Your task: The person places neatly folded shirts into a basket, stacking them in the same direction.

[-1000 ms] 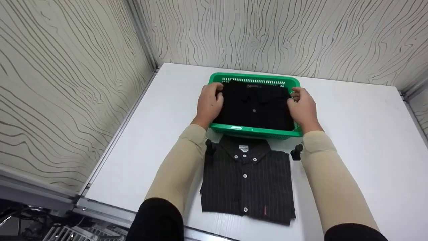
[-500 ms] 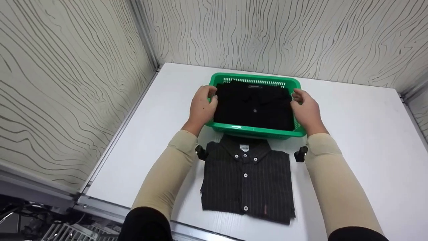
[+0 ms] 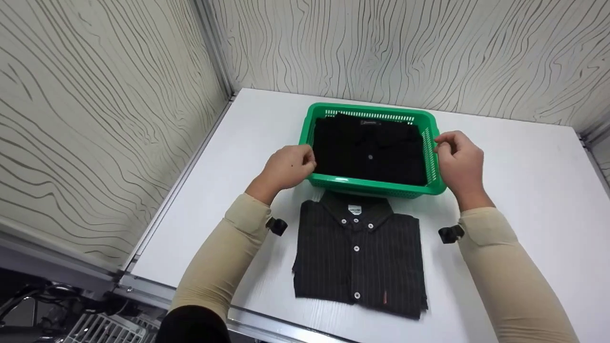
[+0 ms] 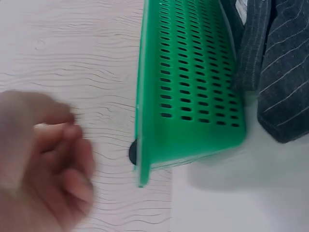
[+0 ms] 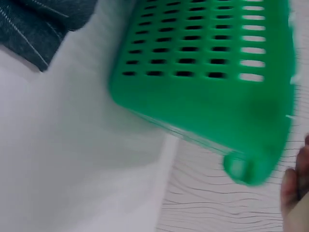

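Observation:
A folded black shirt [image 3: 369,159] lies inside a green plastic basket [image 3: 376,183]. In front of the basket, flat on the table, is a folded dark pinstriped shirt [image 3: 329,257] with white buttons, its collar towards the basket. My left hand [image 3: 288,166] is by the basket's left front corner; the left wrist view shows that hand [image 4: 48,164] apart from the rim, fingers loosely curled around nothing. Just outside the right rim hovers my right hand [image 3: 461,162], also loosely curled and holding nothing. Only a sliver of the right hand [image 5: 299,179] enters the right wrist view.
The white table [image 3: 519,190] meets a wood-grain patterned wall [image 3: 381,47] behind the basket and another panel [image 3: 119,119] on the left. A metal rail [image 3: 267,328] runs along the front edge. White racks [image 3: 105,328] and cables sit below at the lower left.
Both hands have left the basket's sides and moved apart and towards me, the left one going left and the right one right. The black shirt stays in the basket.

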### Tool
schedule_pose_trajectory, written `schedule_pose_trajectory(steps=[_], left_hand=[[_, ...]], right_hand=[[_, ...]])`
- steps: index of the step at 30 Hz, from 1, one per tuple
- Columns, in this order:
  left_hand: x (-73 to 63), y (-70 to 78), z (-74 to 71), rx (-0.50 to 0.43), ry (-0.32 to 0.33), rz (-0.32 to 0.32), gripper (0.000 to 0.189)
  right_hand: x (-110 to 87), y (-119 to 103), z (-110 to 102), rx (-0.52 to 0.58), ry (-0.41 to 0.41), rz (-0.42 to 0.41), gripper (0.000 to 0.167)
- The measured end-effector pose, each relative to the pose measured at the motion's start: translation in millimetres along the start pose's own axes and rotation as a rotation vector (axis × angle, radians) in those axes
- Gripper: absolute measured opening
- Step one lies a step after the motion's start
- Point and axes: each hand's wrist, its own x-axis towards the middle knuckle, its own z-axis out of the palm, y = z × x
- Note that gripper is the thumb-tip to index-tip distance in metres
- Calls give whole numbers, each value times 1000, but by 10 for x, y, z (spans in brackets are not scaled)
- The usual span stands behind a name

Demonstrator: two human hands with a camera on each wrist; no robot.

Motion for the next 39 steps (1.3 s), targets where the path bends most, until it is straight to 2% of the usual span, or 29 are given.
schedule_pose_trajectory(steps=[3,6,9,11,14,16,19,22,25,28,31,36,39], left_hand=[[-70,17,15,158,-154,11,28],[-132,22,52,224,-287,-22,40],[-189,2,108,198,-394,-123,46],[-228,-22,146,165,-443,-208,46],[-266,-62,235,124,-510,-311,54],[-278,-86,309,119,-556,-363,60],[-295,-110,421,139,-596,-415,65],[-318,-121,514,177,-593,-447,68],[-341,-113,594,243,-575,-441,71],[-349,-75,665,323,-564,-387,72],[-343,-12,719,348,-574,-323,61],[-331,20,786,237,-640,-248,39],[-304,-19,817,193,-691,-156,35]], right_hand=[[-85,-137,-209,-28,-212,-18,28],[-188,-232,-370,-56,-514,-55,26],[-329,-251,-415,-76,-833,-71,27],[-420,-225,-381,-110,-1012,-53,27],[-529,-132,-301,-188,-1170,32,22],[-586,-47,-256,-260,-1216,103,27],[-681,78,-181,-357,-1234,234,48],[-777,157,-102,-422,-1234,336,64],[-843,173,-12,-456,-1211,383,69],[-861,152,77,-482,-1191,338,67],[-848,111,147,-497,-1191,272,61],[-864,122,208,-438,-1216,151,49],[-892,195,228,-347,-1225,83,43]])
